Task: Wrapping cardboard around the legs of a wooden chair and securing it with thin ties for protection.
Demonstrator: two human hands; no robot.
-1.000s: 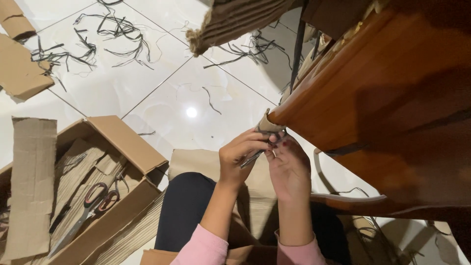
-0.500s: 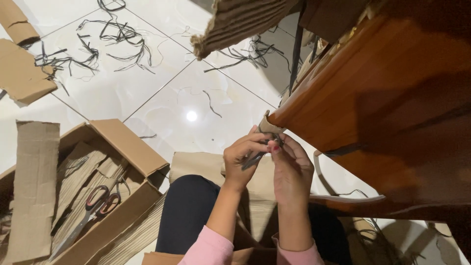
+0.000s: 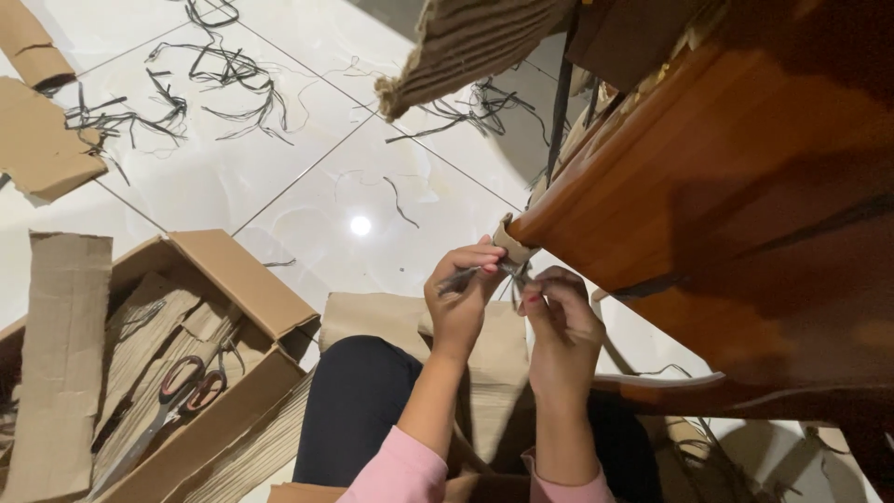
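Hands meet just under the low corner of a slanted wooden furniture piece [image 3: 745, 186]. The left hand [image 3: 461, 303] is clenched on a thin dark strip [image 3: 463, 277], pinching it between thumb and fingertips; the strip runs towards the right hand [image 3: 562, 326], whose thumb and forefinger pinch something small at the same spot. What exactly the right hand holds is too small to make out. A curled scrap of cardboard [image 3: 510, 240] sits against the wooden corner, touching the left fingertips. Pink sleeves cover both forearms and are cut off by the lower edge of the view.

Below the hands a flat cardboard sheet [image 3: 372, 321] lies across the person's dark-clad lap, partly hidden by the arms. To the left, on the white tiled floor [image 3: 279, 168], stands an open cardboard box [image 3: 233, 279] filled with corrugated pieces; scissors with red-brown handles [image 3: 186, 387] lie inside, their blades half buried. A long cardboard strip [image 3: 60, 363] rests at the box's left side. Further out, near the floor's far left edge, lie torn cardboard pieces [image 3: 42, 149] and a scatter of thin dark offcuts [image 3: 223, 74]. A frayed corrugated roll [image 3: 466, 47] juts in from the top edge, its far end out of view.
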